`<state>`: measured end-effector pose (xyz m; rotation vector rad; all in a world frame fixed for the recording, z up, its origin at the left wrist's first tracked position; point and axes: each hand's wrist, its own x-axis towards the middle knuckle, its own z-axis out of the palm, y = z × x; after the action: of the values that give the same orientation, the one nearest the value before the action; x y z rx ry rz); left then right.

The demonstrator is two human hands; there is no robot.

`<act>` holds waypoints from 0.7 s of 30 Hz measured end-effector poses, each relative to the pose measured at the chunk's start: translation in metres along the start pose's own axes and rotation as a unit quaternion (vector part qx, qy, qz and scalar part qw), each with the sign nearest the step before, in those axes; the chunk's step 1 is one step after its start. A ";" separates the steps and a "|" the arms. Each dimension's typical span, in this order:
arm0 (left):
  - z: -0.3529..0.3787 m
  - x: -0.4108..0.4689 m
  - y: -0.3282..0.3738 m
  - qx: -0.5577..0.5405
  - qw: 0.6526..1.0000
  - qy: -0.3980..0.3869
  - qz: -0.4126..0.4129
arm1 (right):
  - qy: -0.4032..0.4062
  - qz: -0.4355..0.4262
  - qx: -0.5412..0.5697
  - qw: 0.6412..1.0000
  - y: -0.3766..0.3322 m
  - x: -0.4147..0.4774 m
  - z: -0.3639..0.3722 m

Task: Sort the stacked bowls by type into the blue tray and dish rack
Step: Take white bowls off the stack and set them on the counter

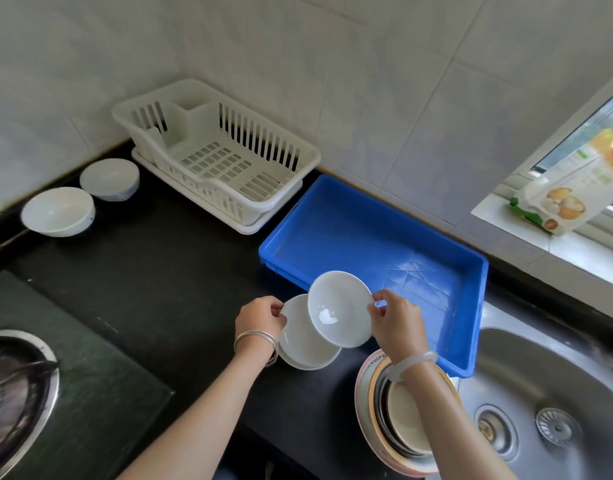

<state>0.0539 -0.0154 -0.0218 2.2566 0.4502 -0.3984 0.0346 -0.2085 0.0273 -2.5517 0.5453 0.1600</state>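
My right hand (397, 322) grips the rim of a small white bowl (339, 308), lifted and tilted above the near left edge of the blue tray (367, 233). My left hand (260, 317) holds the rim of the stack of white bowls (303, 344) resting on the black counter just below the lifted bowl. The blue tray has nothing in it. The white dish rack (218, 154) stands behind it to the left, with nothing in it. Under my right forearm sits a second stack of mixed bowls (398, 417), pink-rimmed and metal ones.
Two white bowls (59, 211) (109, 178) sit at the far left of the black counter (152, 271). A gas burner (17, 393) is at the lower left, a steel sink (547, 403) at the lower right. A food packet (572, 188) leans on the window sill.
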 end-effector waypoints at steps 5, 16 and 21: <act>-0.033 0.011 -0.002 -0.080 0.996 0.018 -0.015 | 0.012 -0.037 0.031 0.999 -0.027 0.005 -0.018; -0.132 0.060 -0.079 -0.276 0.934 0.187 -0.125 | -0.084 -0.106 0.107 0.985 -0.135 0.049 0.028; -0.162 0.085 -0.123 -0.336 0.886 0.267 -0.179 | -0.142 -0.126 0.094 0.977 -0.194 0.070 0.087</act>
<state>0.0977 0.2000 -0.0324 1.5620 1.1114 0.2050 0.1775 -0.0356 0.0283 -2.3327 0.1198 0.3582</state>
